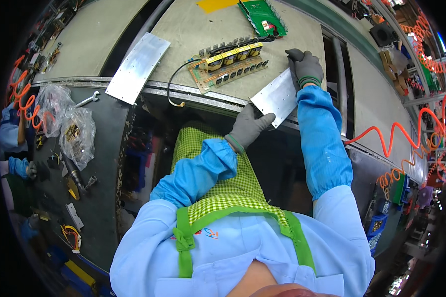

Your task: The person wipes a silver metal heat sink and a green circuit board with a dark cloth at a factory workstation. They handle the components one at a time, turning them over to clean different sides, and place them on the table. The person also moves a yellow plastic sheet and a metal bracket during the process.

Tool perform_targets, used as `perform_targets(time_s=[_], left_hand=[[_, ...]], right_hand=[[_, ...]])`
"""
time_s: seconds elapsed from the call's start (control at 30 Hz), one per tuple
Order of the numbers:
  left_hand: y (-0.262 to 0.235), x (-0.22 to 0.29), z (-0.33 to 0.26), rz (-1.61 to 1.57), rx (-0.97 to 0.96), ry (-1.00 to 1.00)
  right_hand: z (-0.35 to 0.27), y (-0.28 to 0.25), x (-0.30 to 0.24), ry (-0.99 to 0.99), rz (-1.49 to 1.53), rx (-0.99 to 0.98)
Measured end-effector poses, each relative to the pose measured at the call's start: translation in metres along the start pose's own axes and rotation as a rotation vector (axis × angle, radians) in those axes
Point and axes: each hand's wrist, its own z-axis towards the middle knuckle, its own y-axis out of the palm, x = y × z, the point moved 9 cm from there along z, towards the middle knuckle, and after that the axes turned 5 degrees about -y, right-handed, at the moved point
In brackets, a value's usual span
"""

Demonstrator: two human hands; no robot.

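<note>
A flat silver metal plate (276,98) with small holes lies at the front edge of the bench, tilted between my two grey-gloved hands. My left hand (249,124) grips its near left corner, thumb on top and fingers partly hidden beneath. At its far right end is my right hand (305,67), closed around the edge, with some fingers out of sight. Left of the plate rests a circuit board (228,67) carrying a row of yellow-wrapped transformers, a black cable trailing from it. A second metal plate (139,67) lies farther left, overhanging the bench edge.
A green circuit board (263,19) lies at the back of the bench (183,29). On the dark left side table are plastic bags of parts (78,136), a wrench (87,99) and a power screwdriver (73,171). Orange coiled hoses (389,136) hang at right. Another person's hand (31,170) shows far left.
</note>
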Motion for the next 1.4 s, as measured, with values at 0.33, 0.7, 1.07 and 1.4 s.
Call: perform_targets(time_s=[0.33,0.7,1.07,1.4], left_hand=[[-0.008,-0.004,0.007,0.284,-0.004,0.074],[-0.008,-0.003,0.007,-0.010,0.010,0.061],[-0.007,-0.003,0.006,-0.074,-0.038,-0.037],[0.012,0.021,0.008,0.624,-0.059,0.522]], right_hand=[[-0.099,-0.020,-0.060,-0.329,0.074,-0.044],[-0.048,-0.025,-0.027,-0.205,0.013,0.003],[-0.024,-0.139,-0.005,-0.312,0.223,0.404],[-0.170,-0.045,-0.098,-0.830,0.414,-0.140]])
